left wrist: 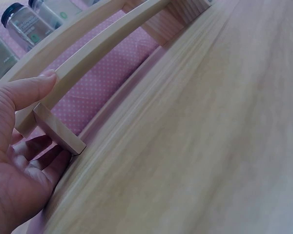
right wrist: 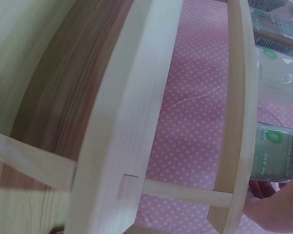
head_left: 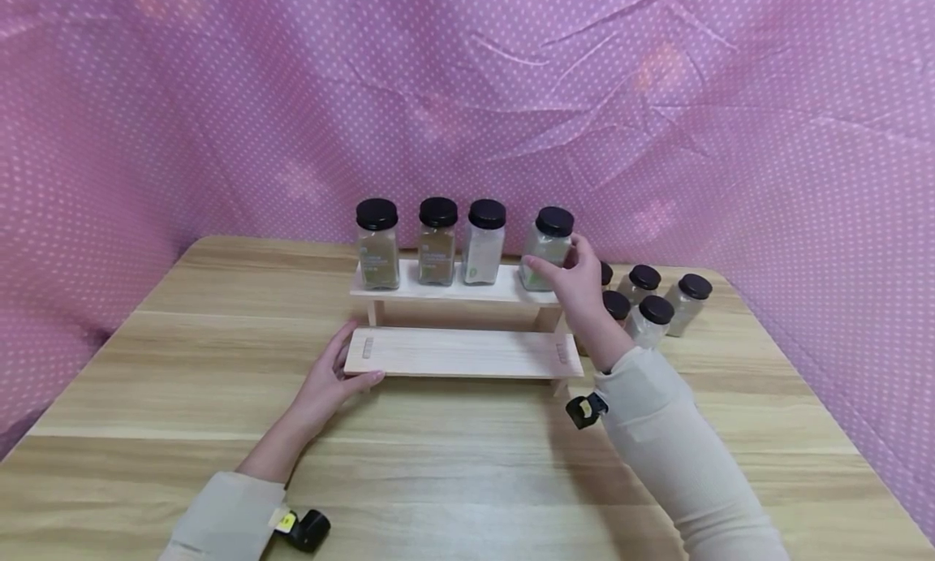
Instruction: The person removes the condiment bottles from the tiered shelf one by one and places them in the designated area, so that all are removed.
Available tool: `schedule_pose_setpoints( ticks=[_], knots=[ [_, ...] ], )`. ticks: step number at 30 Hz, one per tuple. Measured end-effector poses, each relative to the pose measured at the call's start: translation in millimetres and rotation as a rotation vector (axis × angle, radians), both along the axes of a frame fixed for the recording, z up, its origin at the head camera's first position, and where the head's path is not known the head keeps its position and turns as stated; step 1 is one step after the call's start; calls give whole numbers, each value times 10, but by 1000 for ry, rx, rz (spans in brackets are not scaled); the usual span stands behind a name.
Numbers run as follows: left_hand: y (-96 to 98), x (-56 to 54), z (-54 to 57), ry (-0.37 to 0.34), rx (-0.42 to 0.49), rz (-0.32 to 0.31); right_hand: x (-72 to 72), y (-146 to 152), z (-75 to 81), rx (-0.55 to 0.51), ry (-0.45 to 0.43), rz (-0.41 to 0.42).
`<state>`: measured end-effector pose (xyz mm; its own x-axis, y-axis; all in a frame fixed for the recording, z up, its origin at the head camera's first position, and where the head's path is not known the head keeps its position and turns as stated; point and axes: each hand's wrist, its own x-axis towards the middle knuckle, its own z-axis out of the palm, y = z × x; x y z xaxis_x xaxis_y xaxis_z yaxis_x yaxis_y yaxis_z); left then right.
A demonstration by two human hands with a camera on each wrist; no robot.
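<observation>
A two-tier wooden spice rack stands on the table. My left hand grips the left end of its lower shelf, thumb over the front edge; in the left wrist view the thumb lies on the board and the fingers pass below, beside a leg. My right hand holds a black-lidded spice jar of greenish powder at the right end of the upper shelf. In the right wrist view this jar has its base right at the shelf. To its left stand a jar of white powder and two of brown powder.
Several more black-lidded jars stand on the table to the right of the rack, partly hidden by my right hand and forearm. A pink dotted cloth hangs behind the wooden table.
</observation>
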<state>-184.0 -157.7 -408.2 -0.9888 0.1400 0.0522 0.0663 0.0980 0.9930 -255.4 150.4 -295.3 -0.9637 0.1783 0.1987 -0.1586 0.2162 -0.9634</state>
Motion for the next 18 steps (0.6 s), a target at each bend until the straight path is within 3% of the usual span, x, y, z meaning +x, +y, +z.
schedule_pose_setpoints(
  ticks=[10,18],
  knots=[
    [6,3,6,0,-2,-2,127,61,57,69,-27,-1],
    [-1,7,-10,6,-13,7,272,79,120,39,2,35]
  ],
)
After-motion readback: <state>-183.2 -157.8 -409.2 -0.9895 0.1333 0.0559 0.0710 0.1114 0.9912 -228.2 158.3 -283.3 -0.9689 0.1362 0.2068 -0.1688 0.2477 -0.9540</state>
